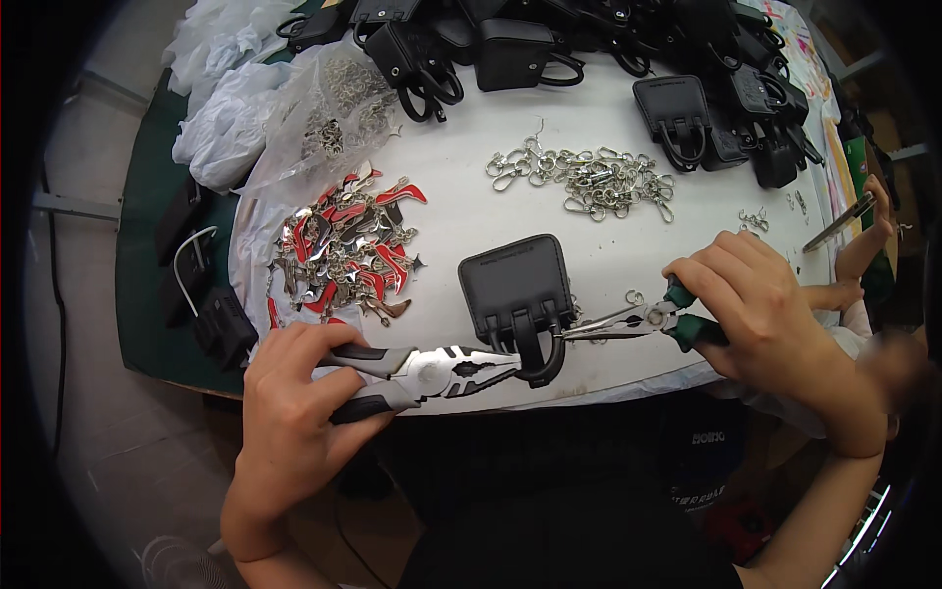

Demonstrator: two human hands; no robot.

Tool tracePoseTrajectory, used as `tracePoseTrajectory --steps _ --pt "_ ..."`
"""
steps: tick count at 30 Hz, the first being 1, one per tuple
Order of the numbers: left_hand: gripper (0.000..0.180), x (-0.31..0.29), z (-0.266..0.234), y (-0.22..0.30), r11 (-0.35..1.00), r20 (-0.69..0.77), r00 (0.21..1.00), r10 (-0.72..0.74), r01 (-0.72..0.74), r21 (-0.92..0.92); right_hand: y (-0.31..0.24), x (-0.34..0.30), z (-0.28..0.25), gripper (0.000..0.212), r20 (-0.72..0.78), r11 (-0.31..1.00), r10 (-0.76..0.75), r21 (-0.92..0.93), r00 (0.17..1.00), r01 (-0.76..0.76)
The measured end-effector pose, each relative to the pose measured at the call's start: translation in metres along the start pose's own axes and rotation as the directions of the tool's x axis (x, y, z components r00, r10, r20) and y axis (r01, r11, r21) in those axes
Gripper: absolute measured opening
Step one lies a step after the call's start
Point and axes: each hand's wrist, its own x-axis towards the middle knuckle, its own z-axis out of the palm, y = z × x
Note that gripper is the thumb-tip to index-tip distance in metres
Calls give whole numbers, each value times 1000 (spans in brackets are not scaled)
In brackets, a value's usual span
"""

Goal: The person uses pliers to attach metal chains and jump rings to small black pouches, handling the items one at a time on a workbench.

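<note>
My left hand is closed around the grey-and-black handles of a pair of combination pliers. Their tips reach the handle of a small black leather bag lying at the table's near edge. From the other side, my right hand grips green-handled needle-nose pliers. The long thin jaws meet the same bag handle near its right side. Whatever small part sits between the tips is too small to make out. A loose metal ring lies just beyond the needle-nose pliers.
Red and silver shoe-shaped charms are heaped at left, by a clear plastic bag of metal pieces. Silver swivel clasps lie mid-table. More black bags crowd the far side. At right, another person's hand holds a metal tool.
</note>
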Motion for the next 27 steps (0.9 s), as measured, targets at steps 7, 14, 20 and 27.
tracePoseTrajectory --steps 7,14,20,27 --pt "38 -23 52 -7 999 -78 996 -33 36 34 1 -11 -4 52 90 987 112 109 990 -122" --pt "52 1 58 4 969 -315 947 70 -140 -206 -9 -9 -3 53 112 983 115 132 987 -130" --pt "45 43 74 42 777 -445 877 182 -406 -482 -20 -8 -1 54 85 976 103 183 991 -117" --pt "37 43 105 46 693 -508 861 13 -374 -616 1 -33 34 55 55 923 353 142 934 -357"
